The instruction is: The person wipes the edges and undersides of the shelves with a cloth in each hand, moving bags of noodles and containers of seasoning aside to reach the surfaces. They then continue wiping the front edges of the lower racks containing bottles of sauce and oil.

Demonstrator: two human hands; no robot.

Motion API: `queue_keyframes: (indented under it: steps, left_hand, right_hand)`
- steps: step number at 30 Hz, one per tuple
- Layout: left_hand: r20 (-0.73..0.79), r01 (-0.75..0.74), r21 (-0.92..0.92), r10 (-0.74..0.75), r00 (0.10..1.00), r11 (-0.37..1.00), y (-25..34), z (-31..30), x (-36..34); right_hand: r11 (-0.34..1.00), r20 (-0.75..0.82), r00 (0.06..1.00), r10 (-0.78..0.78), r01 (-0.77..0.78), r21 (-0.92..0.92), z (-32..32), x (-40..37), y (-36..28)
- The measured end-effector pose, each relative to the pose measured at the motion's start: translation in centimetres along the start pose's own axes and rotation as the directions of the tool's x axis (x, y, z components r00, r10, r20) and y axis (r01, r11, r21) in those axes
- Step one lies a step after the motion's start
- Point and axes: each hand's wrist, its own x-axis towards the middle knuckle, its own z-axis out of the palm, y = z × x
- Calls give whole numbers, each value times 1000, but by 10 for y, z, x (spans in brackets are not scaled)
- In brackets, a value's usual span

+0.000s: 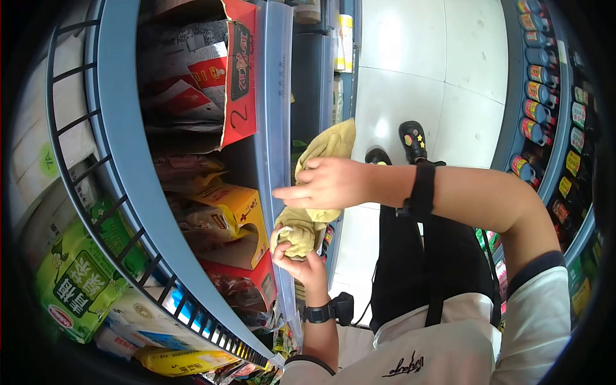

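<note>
My left hand (pixel 301 266) is closed around a bunched yellow cloth (pixel 296 242), close beside the front edge of the shelf. A longer stretch of the cloth trails away past my right hand, with one end pointing toward the floor. My right hand (pixel 330 184) lies over this loose part, its fingers stretched toward the clear shelf lip (pixel 274 96). The cloth passes behind the right palm, so part of it is hidden.
A red open carton (pixel 242 77) marked 2 holds packets on the shelf. Beyond it stands a yellow-and-red display box (pixel 247 218). A black wire rail (pixel 70 154) fronts green packs (pixel 83 276) at left. Bottles (pixel 539 93) line the right shelf; tiled floor (pixel 410 51) lies between.
</note>
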Motion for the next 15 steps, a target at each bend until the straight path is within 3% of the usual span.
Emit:
queue_keyframes:
  steps: [2, 4, 6, 8, 10, 11, 12, 14, 15]
  left_hand:
    - [5, 5, 32, -6, 1000, 999, 2, -3, 2]
    - [6, 7, 62, -8, 1000, 998, 5, -7, 4]
    - [-54, 93, -19, -94, 994, 996, 10, -9, 4]
    - [-90, 73, -54, -78, 993, 996, 7, -11, 5]
    - [-187, 208, -414, -307, 933, 886, 17, -11, 10]
    - [-209, 193, -469, -321, 924, 862, 19, -10, 13]
    - [-211, 195, -468, -324, 922, 862, 19, -7, 16]
    - [-252, 26, -307, -107, 962, 951, 20, 3, 22]
    - [-198, 18, -141, -46, 979, 990, 22, 5, 25]
  right_hand:
    - [998, 102, 995, -2, 9, -67, 3, 10, -3]
    - [998, 64, 998, 21, -17, -66, 4, 18, -6]
    - [991, 147, 986, 83, -66, -120, 5, 24, -10]
    - [991, 155, 983, 99, -83, -106, 7, 30, -12]
    - [991, 163, 980, 115, -101, -88, 9, 33, -17]
    - [982, 137, 979, 154, -136, -128, 11, 34, -20]
    - [971, 109, 975, 191, -172, -166, 11, 36, -22]
    - [976, 139, 970, 197, -181, -125, 10, 36, -24]
    - [978, 169, 964, 203, -190, -89, 11, 35, -24]
